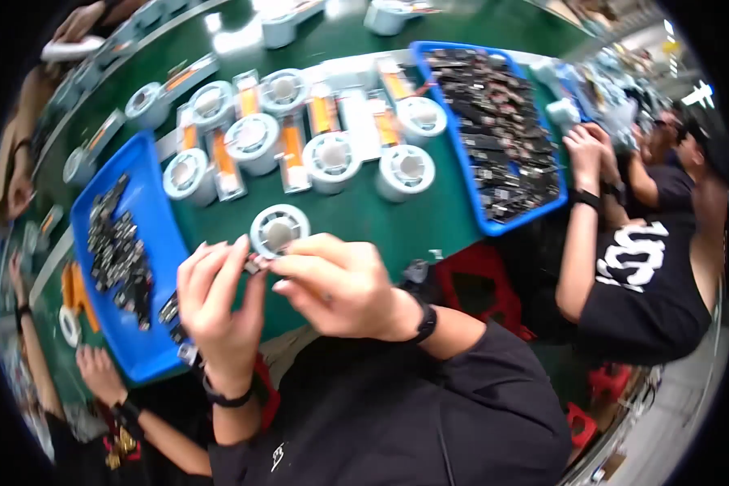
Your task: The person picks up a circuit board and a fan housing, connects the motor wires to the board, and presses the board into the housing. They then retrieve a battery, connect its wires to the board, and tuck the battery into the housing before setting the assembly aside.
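My left hand [223, 304] and my right hand [336, 283] meet just in front of a light-blue round housing [280, 230]. Between their fingertips they pinch a small dark electronic part [255, 264] with a reddish bit; most of it is covered by the fingers. Beside my left wrist show a few dark parts [170, 308], and I cannot tell whether they connect to what I hold. More round housings [253, 139] stand in rows beyond my hands, with flat clear packs [225, 166] holding orange strips between them.
To the left, a blue tray [158, 251] holds a pile of small dark parts. A fuller blue tray [488, 231] lies at the right. Co-workers' hands [587, 150] are at the right and left sides of the green table [364, 235]. Orange-handled tool [77, 296] lies far left.
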{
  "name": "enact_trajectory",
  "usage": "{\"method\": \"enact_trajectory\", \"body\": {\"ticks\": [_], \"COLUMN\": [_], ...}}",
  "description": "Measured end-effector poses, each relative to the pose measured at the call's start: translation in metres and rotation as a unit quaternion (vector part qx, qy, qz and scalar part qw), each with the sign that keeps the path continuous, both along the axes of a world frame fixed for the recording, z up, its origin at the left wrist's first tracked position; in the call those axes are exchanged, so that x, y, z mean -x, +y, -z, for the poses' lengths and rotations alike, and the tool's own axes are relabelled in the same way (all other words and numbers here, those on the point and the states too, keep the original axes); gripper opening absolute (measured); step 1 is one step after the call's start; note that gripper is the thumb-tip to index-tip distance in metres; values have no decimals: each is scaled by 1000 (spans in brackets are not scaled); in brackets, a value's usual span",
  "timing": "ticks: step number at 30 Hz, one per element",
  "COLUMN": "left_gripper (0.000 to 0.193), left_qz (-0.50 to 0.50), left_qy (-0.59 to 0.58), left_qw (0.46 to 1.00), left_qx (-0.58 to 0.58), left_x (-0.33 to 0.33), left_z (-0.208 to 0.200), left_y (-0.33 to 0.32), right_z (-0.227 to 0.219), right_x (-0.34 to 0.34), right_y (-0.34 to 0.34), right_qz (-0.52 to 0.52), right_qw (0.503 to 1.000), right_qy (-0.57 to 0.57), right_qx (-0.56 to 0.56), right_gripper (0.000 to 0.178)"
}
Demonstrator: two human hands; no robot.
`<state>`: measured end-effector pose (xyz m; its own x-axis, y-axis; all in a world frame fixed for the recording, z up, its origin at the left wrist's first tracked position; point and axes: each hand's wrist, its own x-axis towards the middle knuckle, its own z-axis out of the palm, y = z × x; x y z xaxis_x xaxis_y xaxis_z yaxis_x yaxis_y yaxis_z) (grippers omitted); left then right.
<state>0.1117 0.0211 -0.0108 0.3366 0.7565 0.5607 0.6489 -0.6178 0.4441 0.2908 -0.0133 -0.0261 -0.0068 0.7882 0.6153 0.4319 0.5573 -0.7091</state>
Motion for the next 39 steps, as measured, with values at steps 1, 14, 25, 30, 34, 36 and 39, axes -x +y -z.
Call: {"method": "enact_trajectory", "body": {"ticks": [1,14,25,30,34,36,39], "left_gripper": [46,46,45,47,44,38,41], "left_qz": [6,31,175,171,177,182,176], "left_qy": [-8,-22,-46,-83,-89,-102,-93], "left_qw": [1000,991,967,959,960,960,962], "left_qx": [25,129,178,209,197,184,185], "left_x": [10,78,76,69,66,65,65], "left_z": [4,-2,0,-6,2,8,8], "left_y": [6,-2,-6,-10,-13,-14,-15], "right_z": [2,5,16,7,7,7,5], "right_x": [6,43,41,41,34,32,30], "right_y": [-1,-2,-1,-2,-2,2,5], "right_qz": [-3,-51,-65,-53,-100,-113,-141], "right_qw": [1000,994,995,994,988,986,982], "right_qy": [-16,-65,-7,-23,-37,-45,-61], "right_qx": [8,70,79,92,116,114,110], "right_gripper": [30,24,20,19,19,20,20]}}
